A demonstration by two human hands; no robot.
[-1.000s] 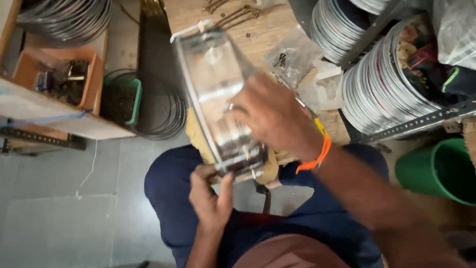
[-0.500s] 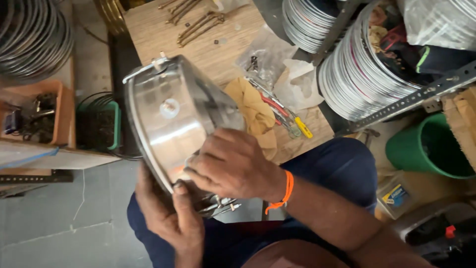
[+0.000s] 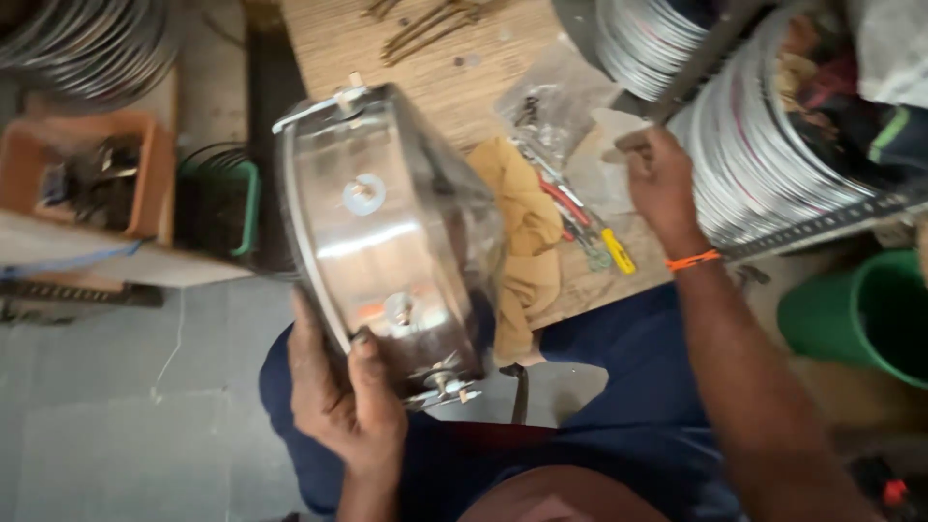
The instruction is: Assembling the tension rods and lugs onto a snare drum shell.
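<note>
My left hand (image 3: 338, 391) grips the lower rim of a shiny metal drum shell (image 3: 387, 232), which stands tilted on its edge over my lap with lugs and washers on its side. My right hand (image 3: 660, 182), with an orange band at the wrist, is stretched out over the right part of the wooden table (image 3: 406, 68). It touches a clear plastic bag (image 3: 561, 106) of small parts, with fingers curled; what it holds, if anything, I cannot make out. Pliers with red handles and a yellow-handled tool (image 3: 590, 232) lie just left of that hand.
A mustard cloth (image 3: 527, 242) hangs over the table edge. Stacks of metal hoops (image 3: 764, 145) fill the right side, more hoops (image 3: 77, 39) top left. An orange crate (image 3: 97, 184) of hardware sits on the left. A green bucket (image 3: 860, 309) stands at right. Loose rods (image 3: 425, 24) lie on the table.
My right hand has left the drum shell and reached out to the right over the table. The left hand keeps hold of the shell, which now stands more upright.
</note>
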